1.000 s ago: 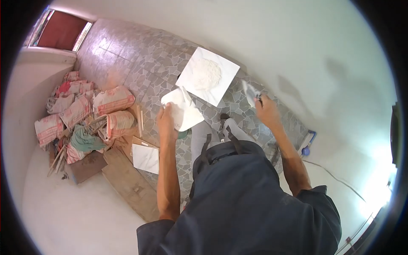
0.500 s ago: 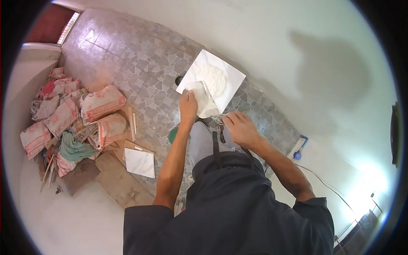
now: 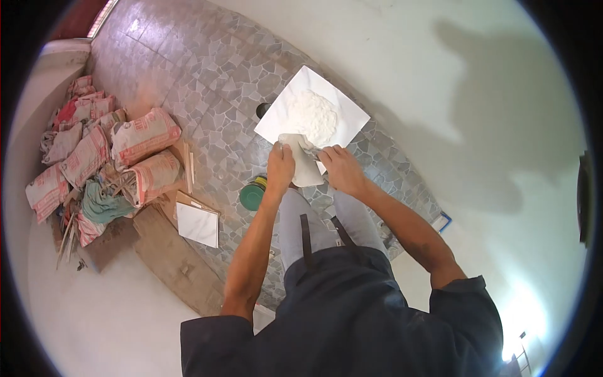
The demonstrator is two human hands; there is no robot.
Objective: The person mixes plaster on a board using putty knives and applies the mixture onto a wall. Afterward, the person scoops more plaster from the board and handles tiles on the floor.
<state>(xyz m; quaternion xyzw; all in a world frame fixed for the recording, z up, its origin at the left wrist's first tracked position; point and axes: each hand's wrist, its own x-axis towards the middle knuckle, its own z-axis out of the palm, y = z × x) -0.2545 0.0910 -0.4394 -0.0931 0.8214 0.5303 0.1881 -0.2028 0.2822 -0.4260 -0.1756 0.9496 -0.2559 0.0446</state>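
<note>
The left hand (image 3: 282,164) grips the sheet (image 3: 305,171) by its left edge, on the heap's (image 3: 314,116) near side — probably light, stiff, best held there. The right hand's (image 3: 343,168) fingers close round a tool (image 3: 311,151).

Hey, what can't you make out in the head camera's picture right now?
All in the head view:
- Tool handle: covered by the right hand.
- Underside of the flat plate in the left hand: faces away.
- Dark round object: partly behind the white tile, too dark to identify.
- Lettering on the sacks: too small.
- Red panel: cut off by the lens's dark edge.
</note>
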